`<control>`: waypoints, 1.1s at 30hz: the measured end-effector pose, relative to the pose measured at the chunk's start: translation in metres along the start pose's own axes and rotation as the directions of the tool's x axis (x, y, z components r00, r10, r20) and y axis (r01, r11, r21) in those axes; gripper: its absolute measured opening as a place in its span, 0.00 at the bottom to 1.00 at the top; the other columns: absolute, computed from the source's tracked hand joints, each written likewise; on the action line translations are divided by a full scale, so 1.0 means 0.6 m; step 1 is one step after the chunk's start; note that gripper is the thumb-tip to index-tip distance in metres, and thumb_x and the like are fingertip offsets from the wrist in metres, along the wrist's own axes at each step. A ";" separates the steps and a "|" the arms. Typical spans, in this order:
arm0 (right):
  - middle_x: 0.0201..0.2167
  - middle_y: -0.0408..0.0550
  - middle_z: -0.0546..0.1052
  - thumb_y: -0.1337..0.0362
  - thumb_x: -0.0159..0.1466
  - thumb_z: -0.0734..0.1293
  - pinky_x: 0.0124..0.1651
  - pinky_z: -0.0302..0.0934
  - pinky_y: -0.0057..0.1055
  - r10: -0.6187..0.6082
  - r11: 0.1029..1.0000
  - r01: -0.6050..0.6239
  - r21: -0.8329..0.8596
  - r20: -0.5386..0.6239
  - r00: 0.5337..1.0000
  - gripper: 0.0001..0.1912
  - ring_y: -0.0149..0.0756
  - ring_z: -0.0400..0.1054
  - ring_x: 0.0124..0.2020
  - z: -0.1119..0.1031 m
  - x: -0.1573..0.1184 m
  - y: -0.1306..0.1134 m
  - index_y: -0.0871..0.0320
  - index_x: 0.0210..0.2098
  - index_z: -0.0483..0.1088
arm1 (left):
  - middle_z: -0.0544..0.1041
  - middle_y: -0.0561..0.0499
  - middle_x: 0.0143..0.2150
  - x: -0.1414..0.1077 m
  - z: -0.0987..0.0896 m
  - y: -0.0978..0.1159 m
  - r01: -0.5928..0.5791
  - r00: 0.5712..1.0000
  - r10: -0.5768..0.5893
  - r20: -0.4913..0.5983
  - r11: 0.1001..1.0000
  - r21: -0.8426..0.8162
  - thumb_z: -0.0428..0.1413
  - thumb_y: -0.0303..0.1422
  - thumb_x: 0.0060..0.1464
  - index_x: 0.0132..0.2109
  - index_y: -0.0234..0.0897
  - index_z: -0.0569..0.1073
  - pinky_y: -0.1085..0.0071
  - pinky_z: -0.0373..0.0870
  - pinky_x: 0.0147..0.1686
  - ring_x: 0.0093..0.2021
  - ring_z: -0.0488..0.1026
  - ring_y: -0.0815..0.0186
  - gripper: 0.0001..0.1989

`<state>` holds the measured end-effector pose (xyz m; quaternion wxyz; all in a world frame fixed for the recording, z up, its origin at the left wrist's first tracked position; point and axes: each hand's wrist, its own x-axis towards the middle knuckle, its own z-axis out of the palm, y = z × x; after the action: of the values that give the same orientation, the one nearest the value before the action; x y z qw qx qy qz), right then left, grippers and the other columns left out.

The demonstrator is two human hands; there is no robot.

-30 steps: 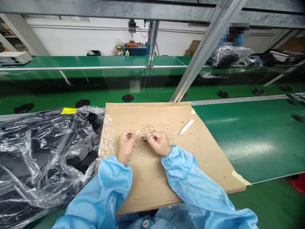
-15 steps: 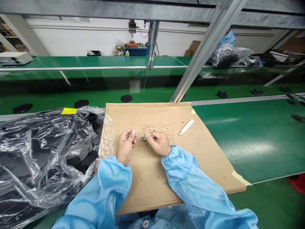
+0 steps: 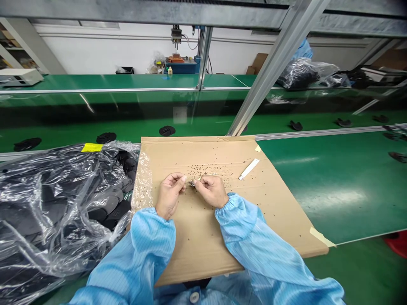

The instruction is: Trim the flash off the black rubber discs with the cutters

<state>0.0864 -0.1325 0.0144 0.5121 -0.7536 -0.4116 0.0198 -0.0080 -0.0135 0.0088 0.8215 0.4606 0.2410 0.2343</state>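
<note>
Over the cardboard sheet [image 3: 203,245], my left hand [image 3: 168,192] is closed in a pinch, thumb against index finger. Whatever lies between those fingertips is too small to make out. Close beside it, my right hand [image 3: 212,190] pinches a small shiny metal piece [image 3: 192,183], which pokes out to the left of the thumb; its exact kind is unclear. Tiny black specks [image 3: 203,168], like loose small parts, are scattered on the cardboard just beyond both hands. To their right lies a white strip-shaped tool [image 3: 249,169], perhaps a utility knife.
On the left, a clear plastic bag [image 3: 57,212] holds many flat black pieces. Black round parts [image 3: 167,131] sit spaced along the green belt [image 3: 133,127] beyond the cardboard. A slanted metal post [image 3: 267,76] rises behind. Someone's blue sleeve [image 3: 303,50] shows at the far right.
My left hand has shifted slightly right, bringing its fingertips nearer the metal piece. My right hand stays in place. The black parts on the belt have slid a little left.
</note>
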 end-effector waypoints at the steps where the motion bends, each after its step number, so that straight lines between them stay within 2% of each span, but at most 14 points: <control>1: 0.12 0.38 0.57 0.56 0.61 0.64 0.21 0.47 0.25 0.001 1.000 -0.001 -0.001 0.007 1.000 0.23 0.25 0.50 0.16 0.000 0.000 0.000 0.56 0.14 0.53 | 0.70 0.57 0.24 -0.001 0.000 -0.001 0.003 1.000 -0.003 0.015 1.000 0.005 0.67 0.36 0.42 0.35 0.34 0.73 0.78 0.63 0.27 0.25 0.66 0.76 0.15; 4: 0.12 0.38 0.59 0.58 0.60 0.64 0.21 0.48 0.25 -0.005 1.000 0.005 -0.002 0.033 0.999 0.21 0.25 0.51 0.16 0.000 -0.001 0.000 0.56 0.15 0.55 | 0.76 0.52 0.32 -0.005 0.000 -0.002 -0.010 0.996 0.007 0.091 1.000 0.030 0.68 0.34 0.40 0.38 0.34 0.76 0.76 0.69 0.35 0.31 0.71 0.74 0.16; 7: 0.12 0.38 0.61 0.60 0.58 0.65 0.21 0.48 0.24 -0.031 1.000 0.031 0.004 0.075 0.997 0.19 0.24 0.52 0.16 0.000 -0.001 0.002 0.57 0.15 0.57 | 0.79 0.48 0.40 -0.009 -0.001 -0.002 -0.021 0.984 0.011 0.175 0.998 0.056 0.68 0.31 0.40 0.40 0.35 0.77 0.72 0.71 0.46 0.41 0.75 0.69 0.17; 10: 0.13 0.38 0.62 0.59 0.58 0.66 0.21 0.49 0.24 -0.054 0.999 0.054 0.009 0.093 0.994 0.19 0.25 0.53 0.16 0.001 -0.001 0.004 0.57 0.15 0.57 | 0.80 0.46 0.44 -0.012 -0.003 -0.001 -0.004 0.973 -0.008 0.230 0.999 0.051 0.68 0.31 0.41 0.43 0.36 0.78 0.69 0.71 0.49 0.45 0.75 0.66 0.18; 14: 0.14 0.39 0.64 0.57 0.58 0.67 0.23 0.50 0.24 -0.063 0.998 0.064 -0.010 0.091 0.994 0.20 0.25 0.55 0.17 0.002 -0.002 0.009 0.57 0.16 0.58 | 0.80 0.42 0.44 -0.013 -0.004 -0.001 0.036 0.964 -0.047 0.263 0.998 0.047 0.68 0.33 0.41 0.40 0.34 0.79 0.64 0.73 0.49 0.44 0.77 0.61 0.16; 17: 0.14 0.39 0.65 0.58 0.59 0.66 0.23 0.50 0.24 -0.076 0.997 0.078 -0.021 0.091 0.993 0.20 0.25 0.56 0.18 0.003 -0.003 0.011 0.57 0.16 0.58 | 0.80 0.42 0.45 -0.012 -0.004 -0.002 0.006 0.964 -0.023 0.264 0.998 0.066 0.67 0.34 0.42 0.35 0.33 0.79 0.63 0.72 0.50 0.46 0.76 0.61 0.12; 20: 0.14 0.39 0.65 0.59 0.59 0.66 0.23 0.51 0.24 -0.075 0.996 0.078 -0.031 0.094 0.993 0.19 0.26 0.57 0.18 0.002 -0.003 0.009 0.57 0.16 0.58 | 0.80 0.44 0.43 -0.011 -0.004 -0.004 -0.038 0.968 0.016 0.252 0.996 0.083 0.67 0.33 0.43 0.33 0.33 0.78 0.65 0.72 0.50 0.46 0.76 0.63 0.10; 23: 0.14 0.40 0.67 0.60 0.59 0.66 0.24 0.52 0.24 -0.048 0.997 0.052 -0.048 0.088 0.995 0.18 0.26 0.58 0.18 0.001 -0.002 0.006 0.57 0.16 0.60 | 0.79 0.47 0.38 -0.011 -0.003 -0.004 -0.066 0.976 0.047 0.215 0.994 0.083 0.67 0.32 0.43 0.33 0.34 0.77 0.69 0.72 0.46 0.41 0.75 0.67 0.09; 33: 0.14 0.41 0.67 0.59 0.60 0.65 0.24 0.51 0.25 -0.025 0.996 0.031 -0.085 0.064 0.998 0.18 0.27 0.58 0.17 0.002 -0.003 0.006 0.56 0.16 0.60 | 0.76 0.52 0.31 -0.008 -0.001 -0.005 -0.049 0.990 0.040 0.134 0.997 0.066 0.68 0.34 0.41 0.33 0.34 0.75 0.74 0.71 0.38 0.32 0.72 0.72 0.13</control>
<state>0.0868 -0.1332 0.0103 0.4666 -0.7680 -0.4384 0.0185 -0.0114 -0.0175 0.0068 0.8139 0.5085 0.1837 0.2130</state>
